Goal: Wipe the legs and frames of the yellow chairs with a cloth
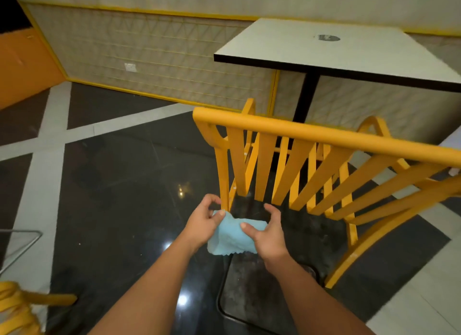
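Observation:
A yellow chair [311, 135] with a slatted back stands in front of me, its back rail running from centre to the right edge. Both hands hold a light blue cloth [232, 237] just below the chair's left rear post [222, 175]. My left hand [203, 222] pinches the cloth's upper left corner close to that post. My right hand [264, 232] grips the cloth's right side with thumb on top. The cloth is bunched between the two hands and hangs free of the chair.
A white square table [349, 52] with a black edge and black pedestal stands behind the chair. Part of another yellow chair [17, 309] shows at the bottom left. A metal frame [22, 247] sits at the left. The floor is glossy dark tile with pale bands; a mesh partition runs behind.

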Motion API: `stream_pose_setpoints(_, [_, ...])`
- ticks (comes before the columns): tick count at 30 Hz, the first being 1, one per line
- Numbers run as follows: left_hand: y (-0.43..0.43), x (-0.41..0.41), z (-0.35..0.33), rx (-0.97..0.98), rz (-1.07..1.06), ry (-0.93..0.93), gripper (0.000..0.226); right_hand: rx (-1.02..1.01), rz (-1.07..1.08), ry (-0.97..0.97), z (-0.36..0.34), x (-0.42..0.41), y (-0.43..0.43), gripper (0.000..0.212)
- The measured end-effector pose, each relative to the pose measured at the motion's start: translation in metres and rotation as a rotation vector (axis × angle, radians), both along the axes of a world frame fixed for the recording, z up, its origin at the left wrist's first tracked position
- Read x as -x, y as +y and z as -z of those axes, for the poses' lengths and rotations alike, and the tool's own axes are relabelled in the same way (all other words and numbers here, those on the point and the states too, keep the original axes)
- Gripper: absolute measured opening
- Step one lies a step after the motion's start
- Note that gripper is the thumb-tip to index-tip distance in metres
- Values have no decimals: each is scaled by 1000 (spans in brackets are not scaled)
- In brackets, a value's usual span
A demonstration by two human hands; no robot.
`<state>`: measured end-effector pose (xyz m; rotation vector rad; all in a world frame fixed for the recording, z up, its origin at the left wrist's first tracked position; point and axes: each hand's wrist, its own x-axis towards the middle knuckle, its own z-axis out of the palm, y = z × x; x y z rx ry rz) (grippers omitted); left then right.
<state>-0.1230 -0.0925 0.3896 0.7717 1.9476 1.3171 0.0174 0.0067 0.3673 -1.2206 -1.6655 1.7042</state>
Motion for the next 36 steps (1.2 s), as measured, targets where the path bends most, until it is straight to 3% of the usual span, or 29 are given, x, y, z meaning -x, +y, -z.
stream_pose_setpoints(4, [-5, 15, -24, 66, 59, -38, 8, -20, -84, -45, -32, 8, -2, 17])
stream_pose_setpoints(7, [-6, 25, -43, 100, 128, -114, 33, 104, -97, 1, -52, 12, -4, 26])
stream_pose_setpoints(10, [-5, 35, -60, 236, 209, -29, 51, 175, -142, 48, -69, 16, -8, 46])
stream_pose_setpoints(13, [-6, 42, -76, 372, 224, 124, 60, 92, -195, -132, -83, 25, -15, 59])
stream_pose_setpoints(21, [-32, 70, -146, 391, 134, 304, 46, -182, -315, -275, -157, 58, -41, 39])
stream_pose_setpoints(36, [-51, 115, -259, 355, 17, 489, 27, -462, -506, -367, -258, 121, -65, 33])
